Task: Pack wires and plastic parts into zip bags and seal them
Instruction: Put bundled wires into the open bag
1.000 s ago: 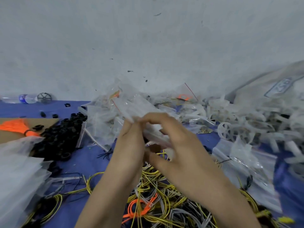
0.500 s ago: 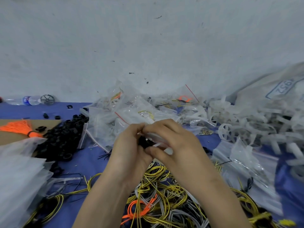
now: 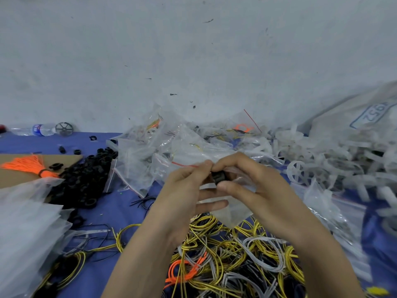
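Observation:
A small clear zip bag (image 3: 233,208) hangs between both hands at the centre, with a black plastic ring (image 3: 219,177) inside near its top. My left hand (image 3: 182,196) pinches the bag's top edge with thumb and fingertips. My right hand (image 3: 257,190) grips the same top from the right, thumb under the black ring. Below the hands lies a tangle of yellow, grey and orange wires (image 3: 225,259). Whether the zip is closed cannot be seen.
A heap of filled zip bags (image 3: 163,147) sits behind the hands. Black plastic rings (image 3: 83,181) pile at left by a cardboard sheet (image 3: 15,175) with an orange tassel (image 3: 28,164). White plastic wheels (image 3: 322,166) spread at right. Empty bags (image 3: 23,229) lie at near left on the blue cloth (image 3: 120,209).
Both hands have lowered slightly with the bag, and the fingertips have come together at its top. The black ring now shows between them.

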`<state>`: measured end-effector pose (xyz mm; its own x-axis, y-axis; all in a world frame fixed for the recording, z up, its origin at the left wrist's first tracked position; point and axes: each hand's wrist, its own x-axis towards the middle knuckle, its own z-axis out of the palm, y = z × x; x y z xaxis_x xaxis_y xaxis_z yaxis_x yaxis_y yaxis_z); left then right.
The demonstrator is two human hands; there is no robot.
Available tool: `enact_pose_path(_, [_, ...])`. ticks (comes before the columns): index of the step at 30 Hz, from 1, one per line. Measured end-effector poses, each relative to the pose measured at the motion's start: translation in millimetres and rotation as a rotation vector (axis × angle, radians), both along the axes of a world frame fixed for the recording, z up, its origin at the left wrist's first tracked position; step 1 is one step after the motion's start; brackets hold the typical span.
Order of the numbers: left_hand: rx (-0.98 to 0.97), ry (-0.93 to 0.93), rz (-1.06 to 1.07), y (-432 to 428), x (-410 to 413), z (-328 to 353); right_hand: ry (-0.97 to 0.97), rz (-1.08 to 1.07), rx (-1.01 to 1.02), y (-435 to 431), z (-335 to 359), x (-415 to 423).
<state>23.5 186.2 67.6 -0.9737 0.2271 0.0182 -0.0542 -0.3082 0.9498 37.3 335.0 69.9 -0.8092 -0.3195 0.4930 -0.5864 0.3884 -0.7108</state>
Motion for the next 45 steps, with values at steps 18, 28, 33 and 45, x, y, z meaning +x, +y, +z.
enact_pose_path(18, [-0.054, 0.204, 0.262, 4, 3, 5, 0.283, -0.266, -0.06, -13, 9, 8])
enact_pose_path(28, [-0.258, 0.402, 0.454, 3, -3, -4, -0.238, 0.049, -0.311, -3, 20, 21])
enact_pose_path(33, [-0.403, 0.489, 0.434, 0, 4, 0, -0.215, -0.171, -0.16, -9, 13, 13])
enact_pose_path(45, [-0.265, 0.49, 0.267, 0, 13, 14, -0.406, -0.222, -0.167, -23, 3, 7])
